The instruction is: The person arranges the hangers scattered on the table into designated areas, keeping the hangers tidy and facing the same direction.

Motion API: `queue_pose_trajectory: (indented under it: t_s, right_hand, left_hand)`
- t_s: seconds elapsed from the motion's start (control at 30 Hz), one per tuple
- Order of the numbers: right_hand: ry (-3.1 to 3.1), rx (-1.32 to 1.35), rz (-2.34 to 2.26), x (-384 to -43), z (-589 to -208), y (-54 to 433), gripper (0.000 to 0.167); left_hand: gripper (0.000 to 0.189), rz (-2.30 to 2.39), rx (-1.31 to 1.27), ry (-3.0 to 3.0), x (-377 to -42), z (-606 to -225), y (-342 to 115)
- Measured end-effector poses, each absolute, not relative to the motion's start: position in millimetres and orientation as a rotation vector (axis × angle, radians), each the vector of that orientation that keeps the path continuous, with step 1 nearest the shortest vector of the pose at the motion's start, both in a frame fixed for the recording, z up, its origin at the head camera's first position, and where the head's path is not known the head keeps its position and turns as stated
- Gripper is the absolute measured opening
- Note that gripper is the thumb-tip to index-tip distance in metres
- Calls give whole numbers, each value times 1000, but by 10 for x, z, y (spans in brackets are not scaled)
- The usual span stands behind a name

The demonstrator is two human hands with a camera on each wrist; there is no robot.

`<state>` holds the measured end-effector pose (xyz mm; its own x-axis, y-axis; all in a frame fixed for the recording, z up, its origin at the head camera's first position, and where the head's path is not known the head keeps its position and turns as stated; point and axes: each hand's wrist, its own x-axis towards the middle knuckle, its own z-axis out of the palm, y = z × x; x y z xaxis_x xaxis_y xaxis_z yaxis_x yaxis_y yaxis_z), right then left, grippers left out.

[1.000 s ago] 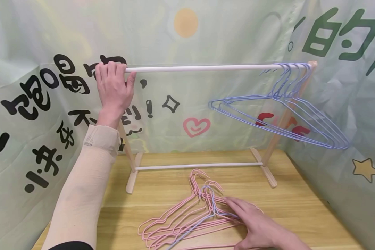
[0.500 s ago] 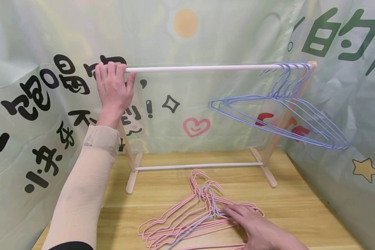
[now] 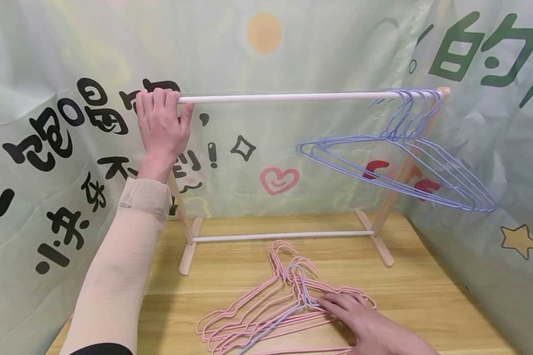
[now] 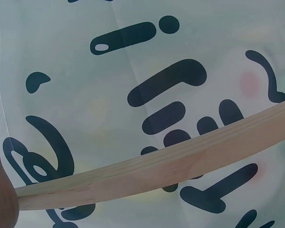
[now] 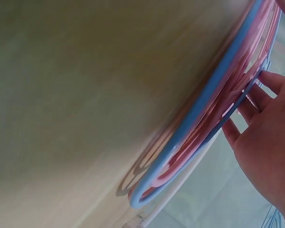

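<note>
My left hand (image 3: 162, 123) grips the top left corner of a small wooden clothes rack (image 3: 388, 197), its fingers over the end of the white rod (image 3: 284, 98). Below the rack lies a pile of pink wire hangers (image 3: 248, 315) with a blue hanger (image 3: 271, 325) on top. My right hand (image 3: 360, 320) lies at the right side of that pile. In the right wrist view its fingertips (image 5: 266, 78) touch the blue hanger (image 5: 204, 104); the thumb is mostly out of sight. The left wrist view shows only the rack's wooden upright (image 4: 156, 161) and a bit of the hand.
Several blue hangers (image 3: 395, 187) hang bunched at the right end of the rod. A lower white bar (image 3: 284, 236) joins the rack's feet. Printed cloth (image 3: 231, 59) surrounds the wooden table (image 3: 426, 296) at the back and sides.
My right hand has drawn slightly lower and its fingers have come down over the blue hanger's right arm. My left hand and the hangers have stayed put.
</note>
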<state>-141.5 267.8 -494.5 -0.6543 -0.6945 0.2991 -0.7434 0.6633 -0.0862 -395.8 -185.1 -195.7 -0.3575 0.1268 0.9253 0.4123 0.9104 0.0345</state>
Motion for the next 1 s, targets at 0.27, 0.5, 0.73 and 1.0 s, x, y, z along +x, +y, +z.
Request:
queue_pose_trajectory:
  t_s: [0.27,0.5,0.73,1.0]
  right_hand:
    - [-2567,1228,290,-1399,-4995,2769,101]
    - [-2560,1219,276,-1380,-5007,2773,101]
    - [-2606,1203,315,-1387,-4977,2771,101]
    - [-2620,1150,354,-1364,-4942,2763,103]
  left_hand:
    - [54,-323,-394,-1915,-3983,-1967,-1851]
    - [53,-315,-394,-1910,-3994,-1968,-1854]
    - [55,-320,-397,-1915,-3982,-1969,-1854]
    - [55,-318,-390,-1919,-3987,-1970,-1854]
